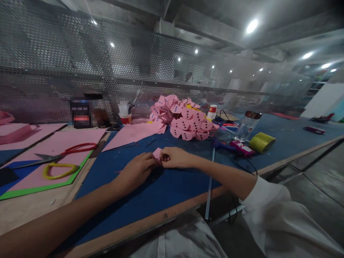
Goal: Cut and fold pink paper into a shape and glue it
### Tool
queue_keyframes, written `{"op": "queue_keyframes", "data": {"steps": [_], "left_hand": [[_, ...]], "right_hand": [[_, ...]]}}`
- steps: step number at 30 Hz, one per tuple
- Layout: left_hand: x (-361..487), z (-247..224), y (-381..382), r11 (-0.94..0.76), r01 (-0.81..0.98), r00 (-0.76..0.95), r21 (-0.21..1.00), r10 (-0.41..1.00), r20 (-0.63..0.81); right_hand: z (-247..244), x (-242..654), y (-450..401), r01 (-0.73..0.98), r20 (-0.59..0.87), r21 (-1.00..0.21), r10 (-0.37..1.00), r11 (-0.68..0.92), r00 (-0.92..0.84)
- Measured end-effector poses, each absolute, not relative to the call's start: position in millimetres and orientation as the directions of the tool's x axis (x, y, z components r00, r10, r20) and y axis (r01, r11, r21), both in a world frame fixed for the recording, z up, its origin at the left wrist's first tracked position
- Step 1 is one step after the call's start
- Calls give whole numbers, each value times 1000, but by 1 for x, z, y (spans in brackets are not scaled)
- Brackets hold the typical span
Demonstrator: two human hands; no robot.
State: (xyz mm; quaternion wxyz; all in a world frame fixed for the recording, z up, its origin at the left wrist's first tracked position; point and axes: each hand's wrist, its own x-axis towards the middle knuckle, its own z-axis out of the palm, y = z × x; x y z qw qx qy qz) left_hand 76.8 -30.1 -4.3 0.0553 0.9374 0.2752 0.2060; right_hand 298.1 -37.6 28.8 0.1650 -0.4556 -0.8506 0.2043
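Both hands meet over the blue tabletop (182, 182), fingers closed on one small piece of pink paper (157, 153). My left hand (137, 171) grips its left side, and my right hand (174, 157) pinches the right side with the fingers curled. Most of the paper is hidden by the fingers. Just beyond the hands, a pile of folded pink paper pieces (188, 123) with dark dots is heaped up. A large pink sheet (131, 133) lies flat to the left of that pile.
Red-handled scissors (77, 148) and yellow-handled scissors (60, 171) rest on coloured sheets at left. To the right stand a glass jar (245, 129), a yellow tape roll (262, 142) and a blue glue gun (224, 145). Paper cups (125, 117) and a perforated metal screen (129, 68) are behind.
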Motion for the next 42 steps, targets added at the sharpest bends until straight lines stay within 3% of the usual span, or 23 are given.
{"op": "queue_keyframes", "data": {"steps": [42], "left_hand": [[75, -1, -31, -846, 463, 757, 265, 533, 378]], "right_hand": [[32, 355, -51, 825, 66, -454, 936, 336, -345]]}}
